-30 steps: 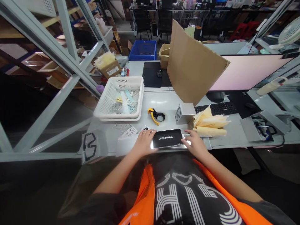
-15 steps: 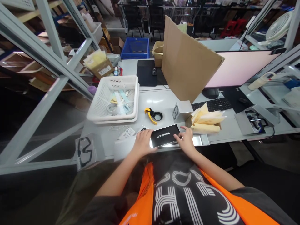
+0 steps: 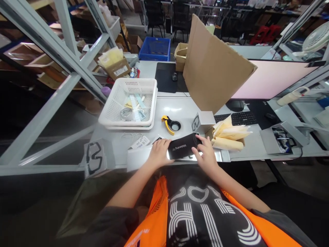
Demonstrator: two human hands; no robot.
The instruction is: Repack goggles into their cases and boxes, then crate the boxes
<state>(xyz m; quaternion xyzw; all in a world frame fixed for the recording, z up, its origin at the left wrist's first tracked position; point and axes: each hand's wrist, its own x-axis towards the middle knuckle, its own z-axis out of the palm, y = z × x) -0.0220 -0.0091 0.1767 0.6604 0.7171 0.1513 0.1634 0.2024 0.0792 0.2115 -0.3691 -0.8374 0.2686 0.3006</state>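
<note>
A flat black pouch [image 3: 183, 146] with white lettering lies tilted at the table's near edge, on top of a shiny silver tray [image 3: 220, 155]. My left hand [image 3: 159, 153] grips its left end with curled fingers. My right hand [image 3: 205, 153] holds its right end, fingers pressed on the top edge. Just behind the pouch stands a small grey box [image 3: 203, 122] with a black logo. To the right lies a stack of yellow paper envelopes [image 3: 228, 134].
A white plastic basket [image 3: 151, 103] with small items sits back left. A yellow and black tape cutter [image 3: 171, 125] lies mid-table. A cardboard sheet [image 3: 216, 65] leans against a monitor [image 3: 277, 79]. A keyboard [image 3: 238, 118], another grey box [image 3: 96, 157] and an open box [image 3: 282, 139] are around.
The black pouch has been lifted and tilted, its right end now higher. My right hand moved left from the tray onto the pouch's right end. My left hand stayed at the left end.
</note>
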